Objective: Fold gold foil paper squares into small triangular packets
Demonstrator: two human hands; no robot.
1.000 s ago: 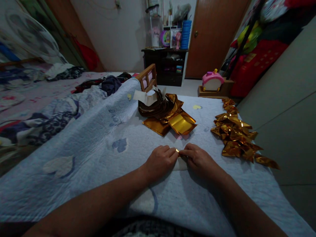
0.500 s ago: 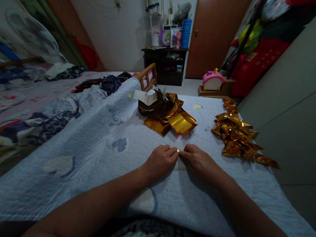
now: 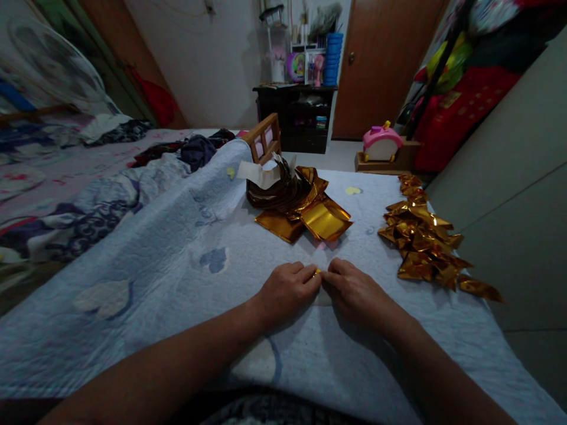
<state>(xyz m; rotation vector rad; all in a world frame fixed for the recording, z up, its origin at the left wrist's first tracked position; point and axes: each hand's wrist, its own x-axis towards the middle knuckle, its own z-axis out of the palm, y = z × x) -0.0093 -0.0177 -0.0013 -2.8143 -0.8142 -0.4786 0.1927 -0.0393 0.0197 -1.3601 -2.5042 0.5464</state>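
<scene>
Close together on the quilt, my left hand (image 3: pixel 290 292) and my right hand (image 3: pixel 354 289) both have curled fingers and meet at a sheet of gold foil paper (image 3: pixel 318 272). Only a small shiny bit of it shows between the fingertips; most is hidden under the hands. Beyond them lies a bent stack of gold foil papers (image 3: pixel 277 193), pale on their backs, with a loose gold sheet (image 3: pixel 326 219) in front. Folded gold paper pieces (image 3: pixel 420 236) lie heaped to the right.
The pale blue quilt (image 3: pixel 177 283) covers the surface under my hands. A wooden bed post (image 3: pixel 268 139) stands behind the stack. Farther off are a dark cabinet (image 3: pixel 295 124), a pink toy (image 3: pixel 381 143) and clothes on a bed at left. A pale panel (image 3: pixel 522 206) borders the right side.
The fingers of my left hand have shifted slightly at the gold foil paper, and the shiny bit between the hands looks a little different. The stack and the folded pieces lie as before.
</scene>
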